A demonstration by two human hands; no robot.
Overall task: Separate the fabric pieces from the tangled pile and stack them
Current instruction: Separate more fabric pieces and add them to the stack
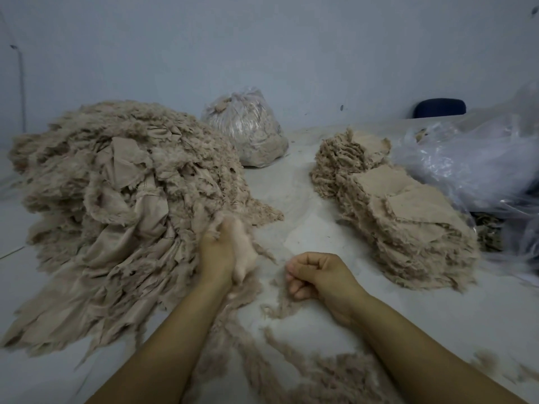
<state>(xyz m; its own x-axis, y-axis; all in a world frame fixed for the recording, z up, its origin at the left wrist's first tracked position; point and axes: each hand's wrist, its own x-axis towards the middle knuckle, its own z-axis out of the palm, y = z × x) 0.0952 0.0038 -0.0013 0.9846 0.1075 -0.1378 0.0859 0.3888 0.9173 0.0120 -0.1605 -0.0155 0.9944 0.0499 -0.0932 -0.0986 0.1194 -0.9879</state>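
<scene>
Bare pale tabletop [294, 182] between tangled pile [116, 199] at left and stacked pieces [402, 217] at right; frayed threads [291, 365] strewn along the lower edge. Left hand [224, 255] at the pile's right fringe, fingers blurred, apparently gripping a fabric tuft [242, 252]. Right hand [318, 275] just beside, clenched, resting on the table, grasping nothing visible. Filled plastic bag [248, 126] upper centre, crumpled plastic sheeting [478, 158] far right, grey wall [262, 39] behind.

The tangled pile [116, 199] and the stack [399, 211] were matt beige cloth with frayed, fuzzy edges. The bags [472, 161] were glossy, crinkled clear plastic.
</scene>
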